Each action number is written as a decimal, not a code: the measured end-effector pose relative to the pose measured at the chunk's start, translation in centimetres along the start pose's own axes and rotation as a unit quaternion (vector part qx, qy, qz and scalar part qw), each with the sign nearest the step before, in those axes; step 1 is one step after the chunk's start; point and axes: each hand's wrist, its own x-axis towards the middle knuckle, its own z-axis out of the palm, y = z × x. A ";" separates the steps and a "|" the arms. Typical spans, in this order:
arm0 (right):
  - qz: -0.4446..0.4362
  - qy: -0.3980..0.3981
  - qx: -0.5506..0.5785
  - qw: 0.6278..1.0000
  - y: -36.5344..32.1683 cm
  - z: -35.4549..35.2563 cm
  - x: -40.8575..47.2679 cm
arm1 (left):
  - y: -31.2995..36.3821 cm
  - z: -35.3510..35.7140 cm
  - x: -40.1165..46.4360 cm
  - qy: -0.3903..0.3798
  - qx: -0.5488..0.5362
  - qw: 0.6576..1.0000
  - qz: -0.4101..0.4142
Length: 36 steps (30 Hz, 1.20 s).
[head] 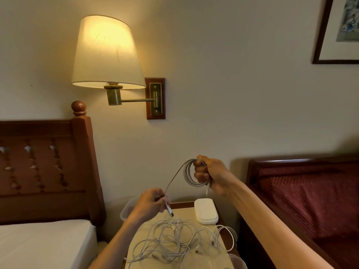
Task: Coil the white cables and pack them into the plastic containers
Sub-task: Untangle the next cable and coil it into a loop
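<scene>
My right hand (210,174) grips a coil of white cable (189,174) raised above the nightstand, with a short plug end hanging below the fist. From the coil the free end runs down to my left hand (150,203), which pinches it just behind its USB plug (169,210). A tangle of loose white cables (174,241) lies on the nightstand top (186,212). A closed white container (206,210) sits at the back right of the nightstand. A clear plastic container (126,210) shows at the back left, partly hidden by my left hand.
A bed with a wooden headboard (44,167) stands to the left, and a red upholstered bench (303,195) to the right. A lit wall lamp (106,55) hangs above. Another clear container's rim (238,260) shows at the bottom edge.
</scene>
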 end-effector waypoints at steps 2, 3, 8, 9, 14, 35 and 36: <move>0.013 -0.007 0.039 0.999 0.1 0.2 0.0 | 0.7 0.2 0.0 0.040 -0.055 0.997 -0.044; 0.019 -0.012 0.057 0.998 0.2 0.3 0.0 | 1.4 0.3 0.0 0.074 -0.112 0.989 -0.065; 0.034 -0.040 0.101 0.994 0.3 1.3 -0.3 | 6.7 0.1 0.4 0.125 -0.387 0.907 -0.112; 0.032 -0.045 0.101 0.993 0.2 1.4 -0.3 | 7.5 0.1 0.4 0.114 -0.411 0.898 -0.112; 0.028 -0.058 0.102 0.993 -0.1 1.6 -0.4 | 9.3 0.4 -0.2 0.079 -0.464 0.876 -0.106; -0.077 -0.009 -0.086 0.993 -1.6 3.1 -0.8 | 13.2 0.4 -3.2 -0.025 -0.285 0.958 0.000; -0.084 -0.001 -0.086 0.993 -1.6 3.2 -0.6 | 13.7 0.7 -3.7 0.006 -0.232 0.972 0.034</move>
